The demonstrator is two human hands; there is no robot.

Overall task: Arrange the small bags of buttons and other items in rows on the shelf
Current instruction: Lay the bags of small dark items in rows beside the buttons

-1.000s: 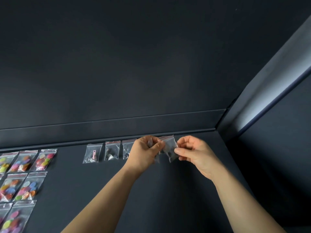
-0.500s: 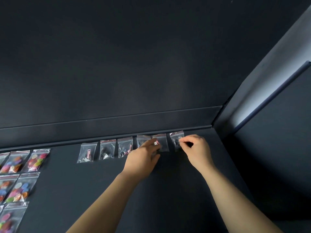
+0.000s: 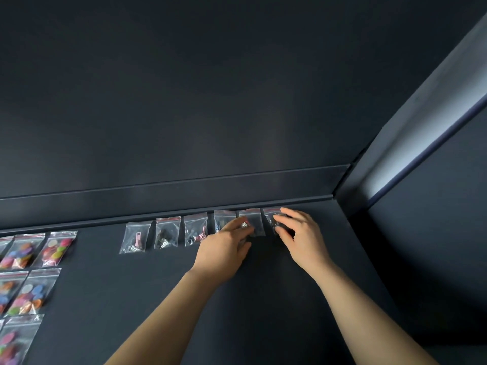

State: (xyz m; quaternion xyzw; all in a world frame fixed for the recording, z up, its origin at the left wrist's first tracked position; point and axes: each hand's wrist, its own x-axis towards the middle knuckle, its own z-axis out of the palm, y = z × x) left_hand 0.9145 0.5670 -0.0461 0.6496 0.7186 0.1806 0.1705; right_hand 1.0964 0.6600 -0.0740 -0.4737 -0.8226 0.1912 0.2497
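Several small clear zip bags lie in a row along the back of the dark shelf [image 3: 263, 299]: a bag with a pink piece [image 3: 135, 237], a bag with dark bits [image 3: 167, 232], a third bag [image 3: 195, 229], a fourth bag [image 3: 223, 219], a fifth bag [image 3: 253, 221] and the rightmost bag [image 3: 269, 216]. My left hand [image 3: 224, 251] lies over the fourth bag's lower part, fingertips touching the fifth. My right hand [image 3: 300, 238] rests with loosely bent fingers on the rightmost bag, covering most of it.
Larger bags of coloured buttons [image 3: 56, 247] lie in rows at the left edge of the shelf. A low ledge [image 3: 184, 204] runs along the back, and a side wall [image 3: 421, 233] closes the shelf on the right.
A second ago both hands held bags up above the shelf. They lowered them into the row at its right end. Now the right hand's pinch has relaxed and the fingers lie on the last bag.
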